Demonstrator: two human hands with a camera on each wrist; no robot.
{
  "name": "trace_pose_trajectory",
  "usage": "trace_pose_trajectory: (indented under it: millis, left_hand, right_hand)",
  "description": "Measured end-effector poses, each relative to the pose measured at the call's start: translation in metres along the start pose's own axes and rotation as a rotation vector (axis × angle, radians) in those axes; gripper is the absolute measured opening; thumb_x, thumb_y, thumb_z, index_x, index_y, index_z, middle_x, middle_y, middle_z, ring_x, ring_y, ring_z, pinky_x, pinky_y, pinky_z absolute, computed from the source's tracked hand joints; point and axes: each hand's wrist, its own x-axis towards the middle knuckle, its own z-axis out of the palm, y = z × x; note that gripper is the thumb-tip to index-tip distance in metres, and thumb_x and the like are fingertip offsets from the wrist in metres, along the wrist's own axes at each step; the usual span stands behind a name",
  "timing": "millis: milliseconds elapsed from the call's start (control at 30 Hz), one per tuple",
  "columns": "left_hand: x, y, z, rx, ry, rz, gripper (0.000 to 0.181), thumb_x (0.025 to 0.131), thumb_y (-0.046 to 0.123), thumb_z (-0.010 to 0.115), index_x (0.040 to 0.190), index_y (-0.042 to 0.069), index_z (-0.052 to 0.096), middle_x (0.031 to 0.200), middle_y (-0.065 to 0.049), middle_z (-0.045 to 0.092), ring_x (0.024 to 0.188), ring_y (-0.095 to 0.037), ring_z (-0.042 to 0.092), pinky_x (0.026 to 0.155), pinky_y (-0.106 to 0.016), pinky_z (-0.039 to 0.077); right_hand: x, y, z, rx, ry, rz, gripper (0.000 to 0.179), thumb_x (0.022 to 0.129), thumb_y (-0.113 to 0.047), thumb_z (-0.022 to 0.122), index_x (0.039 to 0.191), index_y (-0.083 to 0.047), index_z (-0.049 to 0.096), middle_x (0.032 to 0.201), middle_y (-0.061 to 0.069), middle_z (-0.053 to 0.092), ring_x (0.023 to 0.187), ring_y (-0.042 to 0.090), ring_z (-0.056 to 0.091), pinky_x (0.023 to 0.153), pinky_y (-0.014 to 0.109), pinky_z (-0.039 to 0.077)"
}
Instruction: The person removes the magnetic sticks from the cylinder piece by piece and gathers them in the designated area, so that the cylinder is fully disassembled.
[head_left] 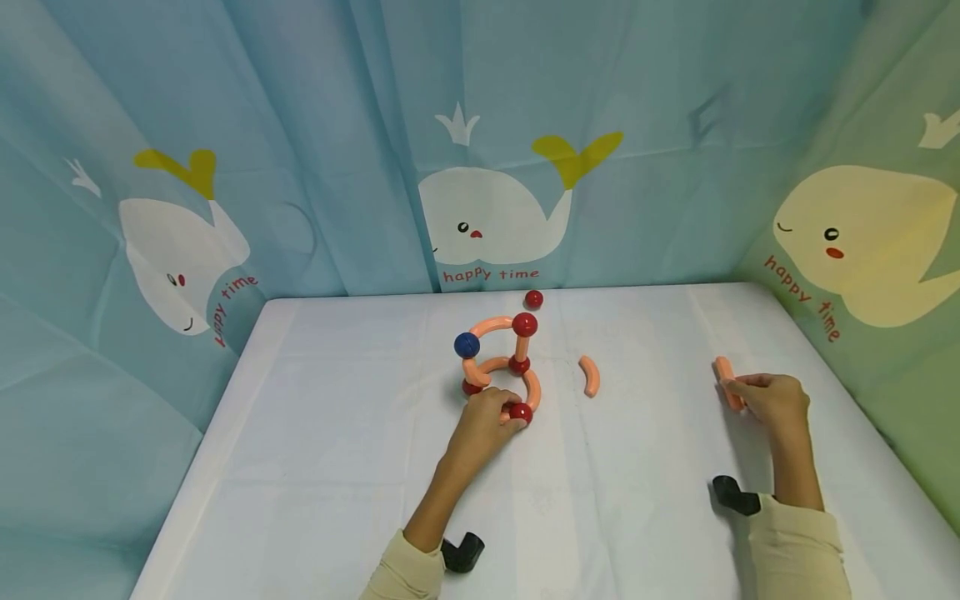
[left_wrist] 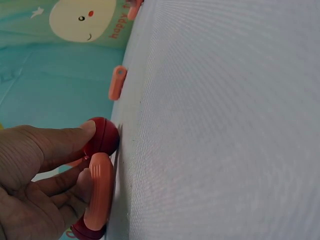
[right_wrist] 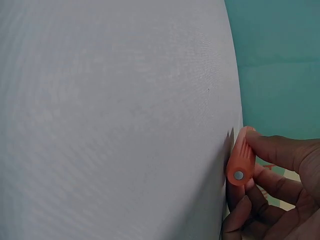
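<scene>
My left hand (head_left: 482,421) holds a red ball (head_left: 521,413) at the front of a magnetic stick-and-ball structure, thumb on the ball in the left wrist view. A ring of curved orange rods (head_left: 533,388) and red balls forms the structure's base. From its back ball an orange rod (head_left: 522,347) stands up to another red ball (head_left: 525,324). A curved rod (head_left: 492,323) links that ball to a blue ball (head_left: 467,345); another curved rod (head_left: 476,372) hangs below the blue one. Far right, my right hand (head_left: 778,402) pinches an orange rod (right_wrist: 241,157) with a metal-tipped end.
A loose curved orange rod (head_left: 590,377) lies on the white table (head_left: 315,433) right of the structure. Behind, a loose red ball (head_left: 533,299) rests near the back edge. A blue curtain (head_left: 337,167) with printed whales rises behind and at both sides.
</scene>
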Motion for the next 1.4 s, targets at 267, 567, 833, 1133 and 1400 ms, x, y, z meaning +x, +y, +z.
trace_pose_trajectory:
  millis: [267,567,833,1133,1400]
  left_hand:
    - [0.0001,0.0008,0.0003,0.011,-0.01,-0.006,0.032,0.08,0.014,0.08,0.11,0.005,0.072,0.102,-0.006,0.07,0.095,-0.015,0.062,0.087,-0.028,0.052]
    - [-0.0007,0.0004,-0.0007,0.005,-0.007,-0.001,0.031,0.08,0.013,0.08,0.109,0.005,0.073,0.099,-0.005,0.07,0.092,-0.014,0.062,0.085,-0.026,0.052]
    - [-0.0005,0.0009,0.0001,0.012,-0.009,-0.012,0.032,0.08,0.014,0.08,0.11,0.006,0.072,0.101,-0.005,0.07,0.093,-0.014,0.062,0.086,-0.027,0.053]
    - [0.0,0.001,-0.0001,0.023,-0.007,-0.001,0.03,0.081,0.015,0.08,0.109,0.006,0.073,0.1,-0.005,0.07,0.092,-0.013,0.062,0.084,-0.026,0.052]
    - [0.0004,0.001,0.0006,0.018,-0.021,-0.015,0.031,0.082,0.014,0.079,0.111,0.006,0.072,0.103,-0.007,0.07,0.096,-0.015,0.062,0.086,-0.028,0.053]
  right_hand:
    - [0.0019,0.0022,0.0009,-0.017,0.023,-0.025,0.049,0.091,-0.036,0.066,0.111,0.008,0.063,0.076,-0.002,0.056,0.081,0.019,0.046,0.058,0.027,0.041]
    - [0.0009,0.0006,0.0071,-0.043,0.08,-0.063,0.049,0.089,-0.036,0.069,0.108,0.009,0.062,0.077,0.004,0.06,0.082,0.023,0.048,0.06,0.029,0.039]
    - [-0.002,0.0017,0.0081,-0.051,0.09,-0.071,0.051,0.09,-0.039,0.066,0.109,0.008,0.061,0.08,0.006,0.059,0.081,0.023,0.047,0.06,0.03,0.039]
    - [-0.0049,0.0033,0.0056,-0.032,0.078,-0.063,0.05,0.092,-0.037,0.064,0.113,0.008,0.06,0.078,0.002,0.059,0.08,0.021,0.048,0.058,0.027,0.039]
    - [-0.0039,0.009,0.0081,-0.019,0.096,-0.07,0.053,0.094,-0.037,0.059,0.121,0.009,0.056,0.102,0.024,0.063,0.088,0.028,0.05,0.058,0.027,0.039]
